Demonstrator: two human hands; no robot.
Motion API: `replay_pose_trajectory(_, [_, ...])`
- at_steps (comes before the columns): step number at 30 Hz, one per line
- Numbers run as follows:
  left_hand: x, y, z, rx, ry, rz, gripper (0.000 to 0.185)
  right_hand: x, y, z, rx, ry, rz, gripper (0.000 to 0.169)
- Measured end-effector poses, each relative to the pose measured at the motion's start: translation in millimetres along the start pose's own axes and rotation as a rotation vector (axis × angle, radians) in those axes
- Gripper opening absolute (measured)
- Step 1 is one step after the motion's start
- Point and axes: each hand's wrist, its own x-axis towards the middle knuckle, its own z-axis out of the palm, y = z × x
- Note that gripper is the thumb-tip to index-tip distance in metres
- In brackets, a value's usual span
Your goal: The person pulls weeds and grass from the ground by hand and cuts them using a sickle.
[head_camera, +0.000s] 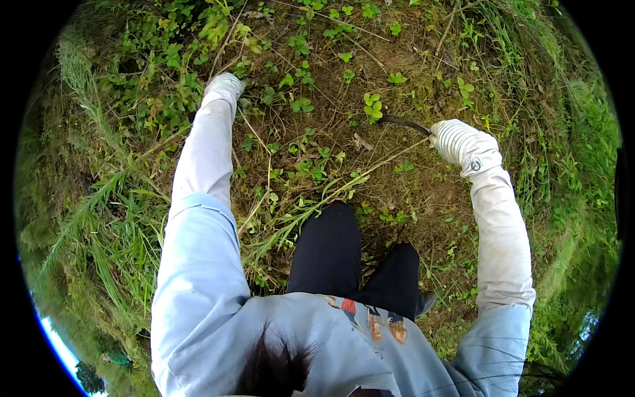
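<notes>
My right hand point(457, 141), in a striped glove, is shut on a sickle whose curved dark blade point(404, 122) points left, just above the soil. The thin end of a leafy weed stalk point(364, 176) meets this hand and slants down left to the ground near my knee; whether the fingers hold it too, I cannot tell. My left hand point(224, 88), gloved as well and slightly blurred, reaches far forward among low green plants. Thin dry stems point(227, 42) run up beside it. Its fingers are hidden, so a grip on them is not certain.
Brown soil point(426, 188) with small leafy seedlings lies between my hands. Dense leafy growth point(168, 59) stands at the upper left, and tall grass point(111, 238) on the left. More grass point(570, 198) borders the right side. My dark-trousered knees point(327, 253) are close below.
</notes>
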Motion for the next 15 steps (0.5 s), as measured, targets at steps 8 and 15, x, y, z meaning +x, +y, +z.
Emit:
replay_pose_trajectory(8, [-39,-23,4,-0.063,0.104,0.073,0.035,-5,1,19,0.031,0.145,-0.069,0.027])
replay_pose_trajectory(15, [-174,-61,112,0.304,-0.231,0.316,0.037,-4,9,29,0.066,0.149,-0.051,0.023])
